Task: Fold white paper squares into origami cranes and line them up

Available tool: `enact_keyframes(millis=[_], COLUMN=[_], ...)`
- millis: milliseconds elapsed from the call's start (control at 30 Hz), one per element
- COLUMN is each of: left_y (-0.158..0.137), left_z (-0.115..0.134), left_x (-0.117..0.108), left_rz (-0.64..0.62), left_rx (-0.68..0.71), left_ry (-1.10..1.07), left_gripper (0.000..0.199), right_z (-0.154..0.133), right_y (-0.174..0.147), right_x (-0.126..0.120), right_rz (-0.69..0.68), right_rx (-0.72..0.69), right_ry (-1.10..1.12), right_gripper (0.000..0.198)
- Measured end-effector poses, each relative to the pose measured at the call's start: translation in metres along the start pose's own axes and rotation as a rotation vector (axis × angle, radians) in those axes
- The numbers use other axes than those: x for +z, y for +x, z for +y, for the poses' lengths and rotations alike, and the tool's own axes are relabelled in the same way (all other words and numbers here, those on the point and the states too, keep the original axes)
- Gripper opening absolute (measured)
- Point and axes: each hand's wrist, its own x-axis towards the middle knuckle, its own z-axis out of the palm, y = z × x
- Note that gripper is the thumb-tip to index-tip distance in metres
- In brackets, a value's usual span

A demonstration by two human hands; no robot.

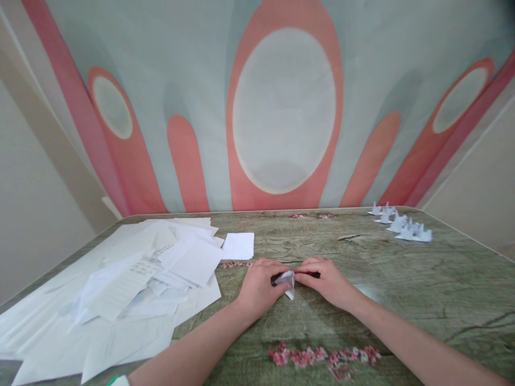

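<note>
As your left hand (259, 284) grips a small folded paper (288, 277), your right hand (328, 280) pinches its edge over the surface (410, 295).

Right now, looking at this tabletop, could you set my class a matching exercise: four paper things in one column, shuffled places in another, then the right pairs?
Things
1. Small folded piece
2. Big pile of loose sheets
3. Small square sheets
4. Row of folded figures

Places
A. Toward the far right corner of the table
B. Just right of the pile, beyond the left hand
C. Between the left hand and the right hand
D. Spread over the table's left side

Pairs: 1-C, 2-D, 3-B, 4-A
</note>
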Motion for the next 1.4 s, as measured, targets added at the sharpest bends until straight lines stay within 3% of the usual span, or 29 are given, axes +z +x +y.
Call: enact_keyframes(millis=[300,633,1133,1400], left_y=[0.0,0.005,0.0,-0.005], left_z=[-0.001,-0.005,-0.001,0.006], left_x=[0.0,0.004,0.003,0.005], left_rz=[0.009,0.008,0.016,0.037], left_rx=[-0.018,0.03,-0.037,-0.012], left_ry=[-0.014,-0.069,0.071,0.219], left_gripper=[0.027,0.016,0.014,0.013], right_z=[-0.001,-0.001,-0.007,-0.009], right_y=[0.009,0.006,-0.003,-0.003], right_x=[-0.01,-0.004,-0.015,-0.009], right_rz=[-0.142,-0.108,-0.199,-0.17], right_rx=[-0.06,-0.065,-0.108,-0.089], right_ry=[0.085,0.026,0.053,-0.02], right_gripper=[0.027,0.021,0.027,0.025])
